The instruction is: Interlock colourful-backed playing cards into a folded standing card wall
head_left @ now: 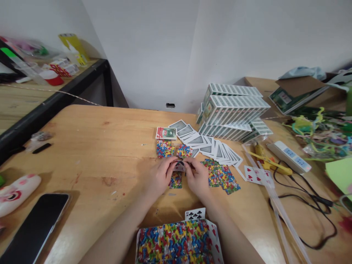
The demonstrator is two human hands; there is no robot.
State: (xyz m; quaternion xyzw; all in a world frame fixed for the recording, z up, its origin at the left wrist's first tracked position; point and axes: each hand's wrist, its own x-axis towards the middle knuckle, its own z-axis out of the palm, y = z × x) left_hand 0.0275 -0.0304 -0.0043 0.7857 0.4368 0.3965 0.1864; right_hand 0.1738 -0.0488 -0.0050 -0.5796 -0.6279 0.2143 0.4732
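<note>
Near the table's middle, my left hand (pixel 162 175) and my right hand (pixel 197 176) pinch a small folded playing card (pixel 180 167) between their fingertips. Just below them lies a multicoloured patterned piece (pixel 175 181). Two more patterned pieces (pixel 165 149) lie behind the hands, and others (pixel 227 179) lie right of my right hand. A fan of grey-backed cards (pixel 209 146) spreads behind and to the right, beside a red and green card box (pixel 166 133). Between my forearms, at the front edge, sits a block of patterned pieces (pixel 176 240) with a ten of clubs (pixel 195 214) standing at its back.
Stacked card cartons (pixel 236 110) stand at the back right. A power strip (pixel 289 157), black cable, yellow glue gun (pixel 271 163) and clear sticks lie to the right. A phone (pixel 37 227) and a white toy (pixel 19 192) lie at the left.
</note>
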